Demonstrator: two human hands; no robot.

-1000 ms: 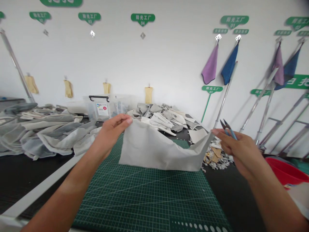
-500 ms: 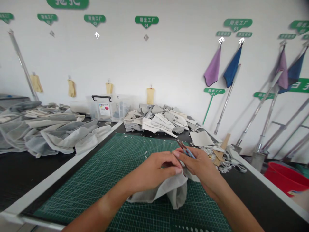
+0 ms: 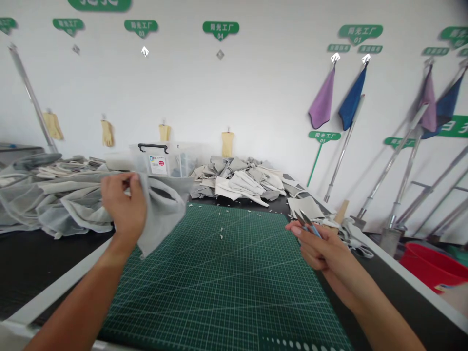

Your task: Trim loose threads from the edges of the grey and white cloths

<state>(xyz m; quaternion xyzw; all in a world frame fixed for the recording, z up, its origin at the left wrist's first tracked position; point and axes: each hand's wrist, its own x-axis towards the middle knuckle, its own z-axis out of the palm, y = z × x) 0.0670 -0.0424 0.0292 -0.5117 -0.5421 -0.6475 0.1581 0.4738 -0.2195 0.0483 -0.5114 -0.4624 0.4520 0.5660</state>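
1. presently, left hand point(image 3: 126, 202) pinches the grey cloth point(image 3: 158, 222) above green mat point(image 3: 226, 278), left side.
2. right hand point(image 3: 327, 243) grips the small snips point(image 3: 312, 226).
3. clear bin point(image 3: 141, 163) contains bluish-grey pieces point(image 3: 185, 160); inside red bucket point(image 3: 431, 268), i cannot tell.

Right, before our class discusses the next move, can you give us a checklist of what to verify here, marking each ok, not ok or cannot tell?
1. Grey cloth held in the left hand: ok.
2. Blue-handled snips held in the right hand: ok.
3. Snips apart from the cloth: ok.
4. Cutting mat free of small pale scraps: not ok, several lie towards its far edge.
5. Cloth free of loose threads: cannot tell, too blurred.
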